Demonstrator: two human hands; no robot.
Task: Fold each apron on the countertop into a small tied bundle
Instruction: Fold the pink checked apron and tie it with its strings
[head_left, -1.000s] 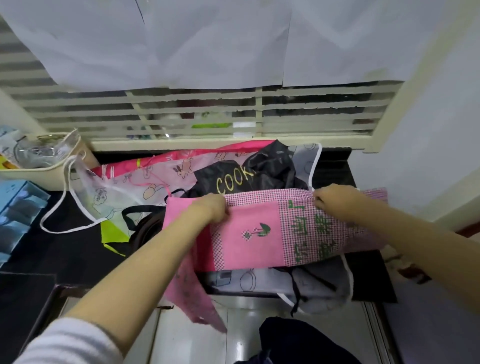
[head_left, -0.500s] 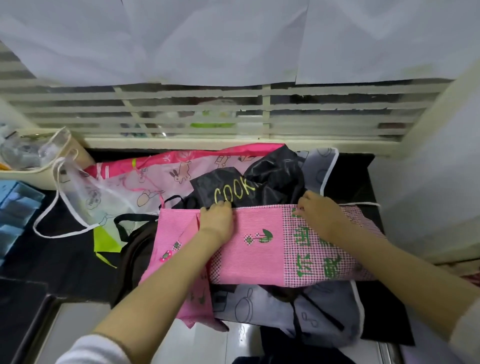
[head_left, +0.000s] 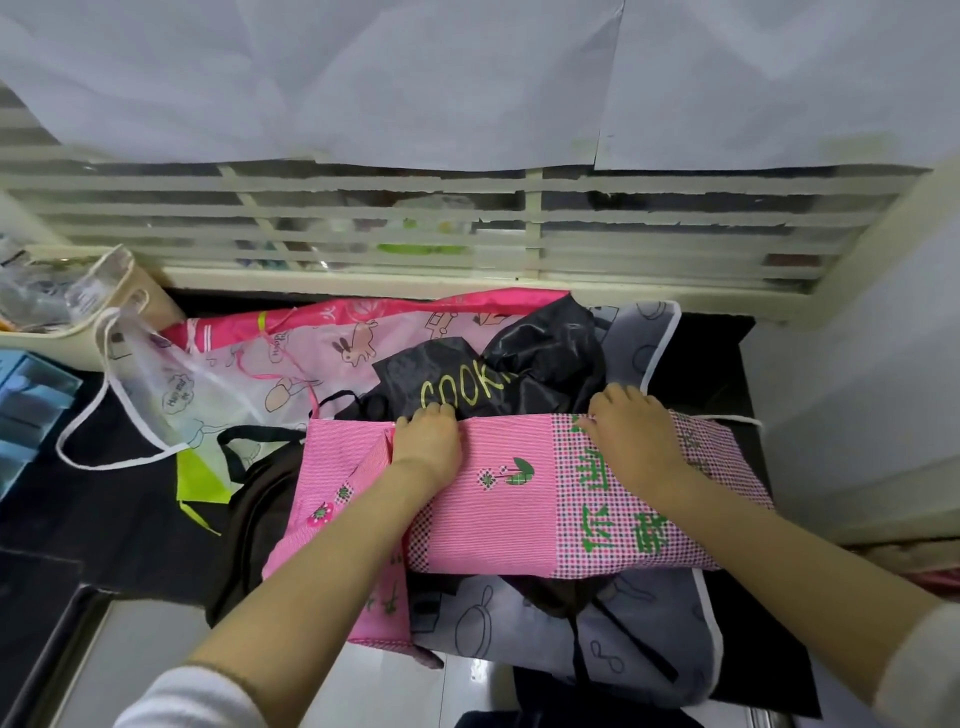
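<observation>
A pink checked apron (head_left: 509, 499) with green characters lies folded into a wide band on top of a heap of aprons on the black countertop (head_left: 78, 519). My left hand (head_left: 428, 441) grips its far edge near the middle, fingers curled over the fold. Further right on the same edge, my right hand (head_left: 636, 439) holds it with bent fingers. Under and around it lie a black apron lettered "COOK" (head_left: 467, 387), a pink rabbit-print apron (head_left: 332, 348), a grey apron with pan outlines (head_left: 649, 639), a dark brown one (head_left: 254, 525) and a clear one with white trim (head_left: 171, 400).
A slatted window (head_left: 467, 234) and its sill close off the far side. A beige container with plastic bags (head_left: 78, 306) and a blue tray (head_left: 26, 410) stand at the left. A white wall (head_left: 857, 389) bounds the right. A pale metal surface (head_left: 156, 649) lies at the near edge.
The pink apron was held up in the air a second ago; both hands have lowered it flat onto the heap, and my right hand has moved left along its far edge.
</observation>
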